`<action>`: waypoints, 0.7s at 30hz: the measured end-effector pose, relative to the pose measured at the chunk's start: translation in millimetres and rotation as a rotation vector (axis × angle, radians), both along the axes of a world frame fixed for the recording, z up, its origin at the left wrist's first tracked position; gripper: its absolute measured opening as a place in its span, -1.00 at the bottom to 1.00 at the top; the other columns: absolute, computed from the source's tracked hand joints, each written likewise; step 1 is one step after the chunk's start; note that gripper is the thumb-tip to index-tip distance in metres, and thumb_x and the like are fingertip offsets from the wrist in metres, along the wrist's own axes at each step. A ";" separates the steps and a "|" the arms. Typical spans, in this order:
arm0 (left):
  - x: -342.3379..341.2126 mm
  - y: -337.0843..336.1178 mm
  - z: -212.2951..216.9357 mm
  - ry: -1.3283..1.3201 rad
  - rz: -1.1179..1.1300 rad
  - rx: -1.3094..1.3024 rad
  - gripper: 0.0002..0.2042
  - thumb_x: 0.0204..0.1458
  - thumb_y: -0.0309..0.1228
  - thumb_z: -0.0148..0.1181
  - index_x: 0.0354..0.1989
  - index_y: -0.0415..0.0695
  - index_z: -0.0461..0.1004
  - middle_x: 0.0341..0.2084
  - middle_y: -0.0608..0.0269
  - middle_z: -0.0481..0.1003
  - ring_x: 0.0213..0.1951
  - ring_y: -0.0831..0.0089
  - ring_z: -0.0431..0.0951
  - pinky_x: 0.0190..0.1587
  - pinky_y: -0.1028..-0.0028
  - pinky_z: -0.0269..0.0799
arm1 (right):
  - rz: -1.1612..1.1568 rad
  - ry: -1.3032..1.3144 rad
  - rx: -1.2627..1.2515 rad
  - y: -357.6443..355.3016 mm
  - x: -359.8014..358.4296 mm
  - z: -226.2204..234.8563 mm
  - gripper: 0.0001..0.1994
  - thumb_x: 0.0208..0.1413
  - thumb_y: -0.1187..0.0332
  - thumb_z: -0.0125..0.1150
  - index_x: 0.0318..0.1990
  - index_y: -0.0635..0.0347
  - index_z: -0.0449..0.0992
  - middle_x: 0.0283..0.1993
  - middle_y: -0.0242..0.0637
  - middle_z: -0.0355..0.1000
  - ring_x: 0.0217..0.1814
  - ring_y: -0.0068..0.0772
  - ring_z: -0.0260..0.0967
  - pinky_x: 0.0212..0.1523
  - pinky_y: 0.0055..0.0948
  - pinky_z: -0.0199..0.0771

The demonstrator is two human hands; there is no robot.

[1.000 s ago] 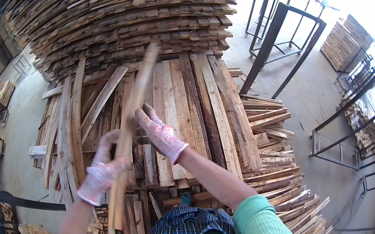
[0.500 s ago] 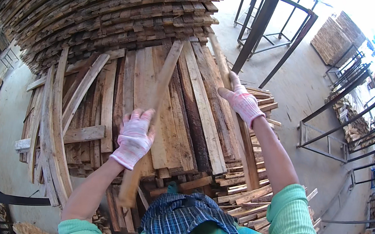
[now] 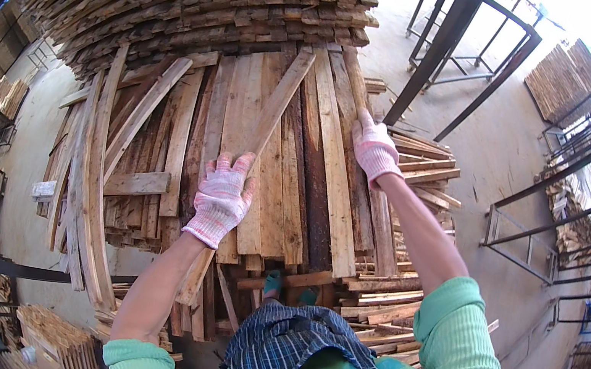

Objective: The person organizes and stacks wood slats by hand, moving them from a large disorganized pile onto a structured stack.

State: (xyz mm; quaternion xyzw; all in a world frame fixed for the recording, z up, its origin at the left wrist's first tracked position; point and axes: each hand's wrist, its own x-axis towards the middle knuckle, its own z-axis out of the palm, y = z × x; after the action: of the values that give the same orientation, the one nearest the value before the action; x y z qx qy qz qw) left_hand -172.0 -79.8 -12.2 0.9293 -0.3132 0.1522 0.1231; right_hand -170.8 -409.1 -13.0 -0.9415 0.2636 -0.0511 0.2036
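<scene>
Rough wooden boards (image 3: pixel 301 220) lie side by side across the pile in front of me. My left hand (image 3: pixel 222 200), in a white and pink knitted glove, rests on a slanting board (image 3: pixel 283 101) that crosses the others. Its fingers are stretched out, and the board's near end comes out below the wrist. At the pile's right edge, my right hand (image 3: pixel 373 145), gloved alike, is closed round a long narrow board (image 3: pixel 355 83). The palm side of both hands is hidden.
A tall stack of boards (image 3: pixel 208 1) rises behind the pile. Loose boards (image 3: pixel 92 175) lean at the left. Shorter sticks (image 3: pixel 423 162) jut out at the right. Dark metal frames (image 3: pixel 440 53) stand on the concrete floor at the far right.
The slanting board under my left hand was blurred and is now sharp. My right hand has come slightly left and lower with its board, which now lies along the pile's edge. The view has shifted.
</scene>
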 end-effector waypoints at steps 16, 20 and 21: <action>-20.8 15.9 55.4 0.231 0.218 0.119 -0.52 0.23 -0.03 0.03 0.20 -0.07 0.34 -0.05 -0.03 0.44 -0.04 0.11 0.47 0.06 0.06 0.47 | 0.106 -0.110 0.051 -52.0 26.8 -63.7 -0.40 0.33 -0.09 -0.01 0.47 -0.18 0.17 0.29 0.20 0.33 0.09 0.39 0.43 0.11 0.06 0.47; -46.6 137.7 120.1 0.076 0.342 -0.084 -0.48 0.09 0.04 0.23 -0.01 -0.18 0.49 -0.32 0.01 0.47 -0.22 0.16 0.48 -0.13 0.04 0.50 | 0.222 -0.121 -0.189 -30.8 0.2 -15.3 -0.41 0.26 0.00 0.07 0.40 -0.04 0.28 0.19 0.24 0.38 0.19 0.31 0.36 0.19 0.07 0.41; -57.9 165.4 140.7 0.246 0.630 0.284 -0.30 0.02 0.10 0.31 0.19 -0.19 0.41 0.03 -0.18 0.45 0.11 -0.01 0.44 0.13 0.02 0.40 | 0.256 -0.061 -0.340 3.0 -7.1 18.5 -0.41 0.25 0.03 0.09 0.40 -0.01 0.29 0.16 0.22 0.40 0.15 0.27 0.39 0.15 0.06 0.44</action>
State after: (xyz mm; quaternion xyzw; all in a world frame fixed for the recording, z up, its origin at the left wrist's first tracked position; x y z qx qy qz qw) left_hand -229.9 85.7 128.5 0.9993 -0.0124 0.0250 -0.0233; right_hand -177.9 -406.1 5.5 -0.9861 0.1231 -0.0973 0.0544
